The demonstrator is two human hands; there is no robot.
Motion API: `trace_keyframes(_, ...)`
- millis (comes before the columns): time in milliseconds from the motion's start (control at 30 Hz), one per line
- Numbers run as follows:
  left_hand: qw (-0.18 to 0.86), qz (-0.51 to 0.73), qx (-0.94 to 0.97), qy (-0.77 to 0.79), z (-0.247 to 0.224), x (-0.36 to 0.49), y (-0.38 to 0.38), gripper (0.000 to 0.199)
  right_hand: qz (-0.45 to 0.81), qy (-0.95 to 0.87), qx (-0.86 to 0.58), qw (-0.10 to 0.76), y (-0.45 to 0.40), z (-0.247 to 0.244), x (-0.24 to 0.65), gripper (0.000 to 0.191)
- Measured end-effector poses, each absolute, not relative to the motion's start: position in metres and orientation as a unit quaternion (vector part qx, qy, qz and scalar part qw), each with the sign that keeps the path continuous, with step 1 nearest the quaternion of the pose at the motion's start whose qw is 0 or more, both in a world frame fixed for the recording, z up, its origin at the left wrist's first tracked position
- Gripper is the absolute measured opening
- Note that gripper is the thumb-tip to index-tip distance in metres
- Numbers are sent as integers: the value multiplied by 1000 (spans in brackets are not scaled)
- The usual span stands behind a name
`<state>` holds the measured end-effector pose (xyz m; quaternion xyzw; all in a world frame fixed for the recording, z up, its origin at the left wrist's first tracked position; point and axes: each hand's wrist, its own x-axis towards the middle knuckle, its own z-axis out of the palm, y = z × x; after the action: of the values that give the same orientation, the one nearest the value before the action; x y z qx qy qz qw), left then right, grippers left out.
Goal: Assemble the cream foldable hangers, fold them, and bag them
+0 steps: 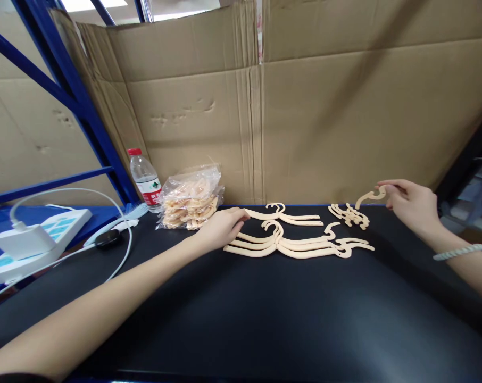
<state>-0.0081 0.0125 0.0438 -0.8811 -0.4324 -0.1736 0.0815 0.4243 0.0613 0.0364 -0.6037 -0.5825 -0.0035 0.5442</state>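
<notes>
My left hand (pixel 222 230) has its fingers closed on the left end of a beige hanger (pixel 265 216) at the back of the black table. In my right hand (pixel 410 205) a curved beige hanger piece (pixel 369 197) is pinched between thumb and fingers. Below and left of that hand lies a small heap of beige pieces (pixel 349 214). In front of my left hand several assembled hangers (pixel 257 247) lie overlapping, their hooks toward the back. Loose curved pieces (pixel 343 250) rest at their right end.
Clear plastic bags of beige parts (pixel 191 199) lie behind my left hand, beside a red-capped bottle (pixel 147 181). A white power strip (pixel 41 247) with cables and a small black device (pixel 107 239) sit at the left. Cardboard (pixel 324 117) stands behind the black table (pixel 284 319).
</notes>
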Motion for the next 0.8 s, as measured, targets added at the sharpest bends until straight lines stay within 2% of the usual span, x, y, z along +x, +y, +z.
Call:
trace_keyframes(167,94,-116,-890,-431,46,10,50,22,171,-569,-524,610,55,37,408,25)
trace_keyframes(467,144,-69,-893,-420,29,27,77,16,331,-583,-432,603,51,31,389,31)
trace_keyframes(667,160,-64,-895,-412,27,33,82,17,311,-560,-443,628,48,25,374,56)
trace_keyframes(800,168,-70,-899,-398,26,34,84,18,355,-545,-441,618,48,19,368,74)
